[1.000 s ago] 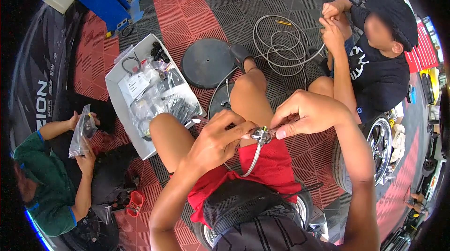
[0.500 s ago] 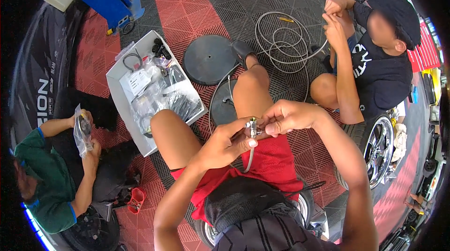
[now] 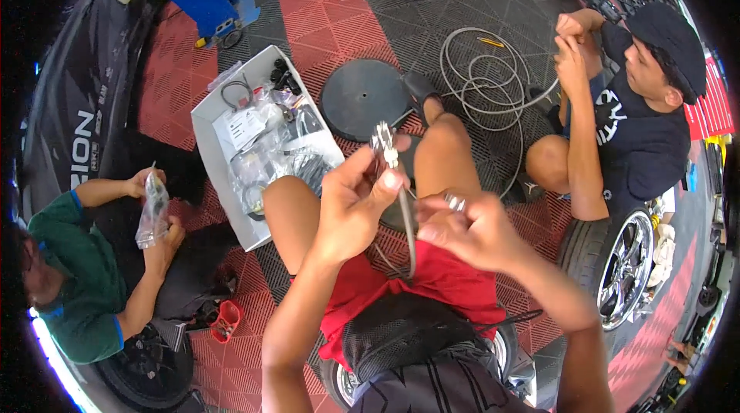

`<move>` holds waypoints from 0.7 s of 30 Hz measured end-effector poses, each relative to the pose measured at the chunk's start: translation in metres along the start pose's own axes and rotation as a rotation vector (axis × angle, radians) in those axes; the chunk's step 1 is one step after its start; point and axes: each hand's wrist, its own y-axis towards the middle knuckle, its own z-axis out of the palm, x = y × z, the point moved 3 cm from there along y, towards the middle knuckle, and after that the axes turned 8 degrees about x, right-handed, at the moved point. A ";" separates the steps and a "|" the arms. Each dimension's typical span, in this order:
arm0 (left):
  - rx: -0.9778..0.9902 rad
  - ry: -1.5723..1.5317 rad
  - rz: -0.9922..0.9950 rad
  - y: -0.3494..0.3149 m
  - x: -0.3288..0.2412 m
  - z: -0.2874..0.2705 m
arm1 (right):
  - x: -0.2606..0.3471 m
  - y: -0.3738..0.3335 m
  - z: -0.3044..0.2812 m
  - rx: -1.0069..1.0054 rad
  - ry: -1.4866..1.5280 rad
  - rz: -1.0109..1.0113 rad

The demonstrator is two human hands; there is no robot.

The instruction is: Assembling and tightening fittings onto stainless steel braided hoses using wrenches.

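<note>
My left hand (image 3: 358, 201) pinches a shiny silver hose fitting (image 3: 383, 141) between thumb and fingers, holding it upright above my lap. From the fitting a grey braided hose (image 3: 408, 228) hangs down to my red shorts. Just right of the hose is my right hand (image 3: 470, 229), its fingers curled and slightly smeared by motion. A small silver metal piece (image 3: 455, 202) shows at those fingers; its exact kind is unclear. My right hand is apart from the fitting.
A white box (image 3: 223, 182) of bagged parts stands left of my knee, near a black round disc (image 3: 362, 99). At right, a co-worker holds a coiled braided hose (image 3: 486, 66) beside a wheel (image 3: 624, 259). Another co-worker at left holds a clear plastic bag (image 3: 154, 209).
My right hand has drawn away from the fitting, down and to the right. My left hand has raised and tilted the fitting. The view has shifted slightly.
</note>
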 end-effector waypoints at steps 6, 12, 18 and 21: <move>-0.150 0.034 0.059 0.018 -0.030 -0.005 | 0.006 0.020 0.046 -0.305 0.079 -0.247; -0.168 0.417 0.093 -0.005 -0.062 -0.044 | 0.056 0.032 -0.027 -0.165 -0.311 -0.401; -0.171 0.412 0.320 -0.042 -0.088 -0.056 | 0.087 0.042 -0.032 0.255 -0.163 -0.415; -0.201 0.334 0.203 -0.056 -0.096 -0.056 | 0.089 0.040 -0.031 0.334 -0.177 -0.393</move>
